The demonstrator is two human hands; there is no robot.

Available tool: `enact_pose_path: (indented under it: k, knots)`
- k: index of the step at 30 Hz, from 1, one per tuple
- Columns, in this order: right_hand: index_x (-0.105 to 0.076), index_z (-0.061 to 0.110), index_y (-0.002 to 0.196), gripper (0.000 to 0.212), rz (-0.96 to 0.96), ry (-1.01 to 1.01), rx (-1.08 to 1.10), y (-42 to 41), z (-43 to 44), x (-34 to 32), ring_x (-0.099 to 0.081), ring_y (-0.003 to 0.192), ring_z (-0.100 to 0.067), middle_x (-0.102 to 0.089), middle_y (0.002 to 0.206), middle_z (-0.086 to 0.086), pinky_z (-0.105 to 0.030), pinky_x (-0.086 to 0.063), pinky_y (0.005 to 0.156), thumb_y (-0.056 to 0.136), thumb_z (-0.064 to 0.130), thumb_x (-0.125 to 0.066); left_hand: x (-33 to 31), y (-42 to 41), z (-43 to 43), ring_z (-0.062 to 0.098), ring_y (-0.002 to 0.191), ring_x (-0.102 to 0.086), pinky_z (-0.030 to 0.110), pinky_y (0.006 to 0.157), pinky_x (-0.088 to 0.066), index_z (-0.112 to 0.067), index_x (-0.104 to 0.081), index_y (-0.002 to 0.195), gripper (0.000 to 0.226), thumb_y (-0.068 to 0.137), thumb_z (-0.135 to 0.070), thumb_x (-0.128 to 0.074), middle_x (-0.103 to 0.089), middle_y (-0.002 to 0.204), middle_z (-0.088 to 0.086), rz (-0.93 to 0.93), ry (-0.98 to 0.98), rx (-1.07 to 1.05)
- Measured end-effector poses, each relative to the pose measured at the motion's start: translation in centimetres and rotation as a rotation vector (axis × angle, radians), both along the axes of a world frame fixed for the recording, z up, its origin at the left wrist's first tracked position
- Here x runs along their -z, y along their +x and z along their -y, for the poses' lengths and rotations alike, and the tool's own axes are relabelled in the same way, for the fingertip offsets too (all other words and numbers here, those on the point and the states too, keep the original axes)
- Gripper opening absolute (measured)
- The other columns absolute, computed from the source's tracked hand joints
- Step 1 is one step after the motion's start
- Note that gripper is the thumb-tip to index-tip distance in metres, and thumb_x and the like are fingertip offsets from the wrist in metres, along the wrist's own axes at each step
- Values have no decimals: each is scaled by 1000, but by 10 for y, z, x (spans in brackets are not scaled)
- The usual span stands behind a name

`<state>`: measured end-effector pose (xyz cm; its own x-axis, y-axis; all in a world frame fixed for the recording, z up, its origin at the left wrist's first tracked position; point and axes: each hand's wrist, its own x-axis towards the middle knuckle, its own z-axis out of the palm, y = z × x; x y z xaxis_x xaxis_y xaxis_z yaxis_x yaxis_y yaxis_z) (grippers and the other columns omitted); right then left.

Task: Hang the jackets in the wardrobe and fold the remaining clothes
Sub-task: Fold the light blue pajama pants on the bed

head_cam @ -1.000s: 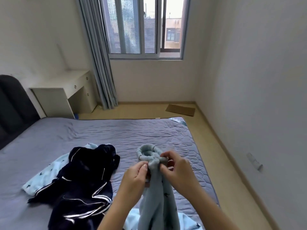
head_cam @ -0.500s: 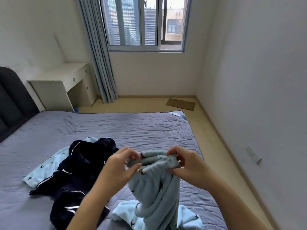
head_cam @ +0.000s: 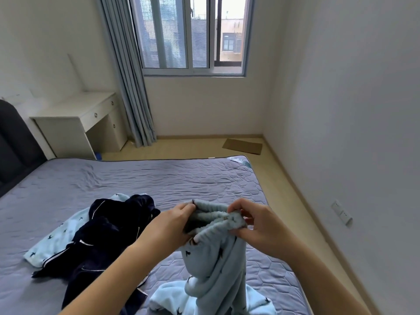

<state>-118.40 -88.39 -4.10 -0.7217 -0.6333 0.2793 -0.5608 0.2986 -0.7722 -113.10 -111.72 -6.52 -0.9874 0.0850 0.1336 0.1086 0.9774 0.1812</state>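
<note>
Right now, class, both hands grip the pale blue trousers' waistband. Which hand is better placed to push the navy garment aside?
The left hand: the navy garment lies on the bed to its left; the right hand would have to cross the trousers.

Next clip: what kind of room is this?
Most likely a home bedroom: a bed with quilted grey cover and dark headboard, a white desk beside a curtained window, loose clothes on the bed.

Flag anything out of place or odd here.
A navy garment lies crumpled on the bed, over a light blue piece. A flat cardboard sheet lies loose on the floor. Nothing looks damaged or spilled.
</note>
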Motion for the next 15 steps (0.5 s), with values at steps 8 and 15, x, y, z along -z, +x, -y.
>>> enact_pose_path:
  k: [8,15]
  knots:
    - [-61,23,96,35,18,-93,6,3,-8,4,-65,85,-13,-65,90,7,-30,-57,77,75,-4,-68,19,-7,-13,26,81,-64,32,54,-35,-20,-60,95,26,78,-40,-59,-47,100,-1,32,-215,56]
    - [-58,29,95,38,91,-20,51,-12,-38,3,-65,90,-14,-66,97,5,-34,-59,75,76,-1,-72,-20,16,24,16,63,-52,32,57,-46,-15,-50,69,16,68,-32,-50,-52,70,-6,-203,325,113]
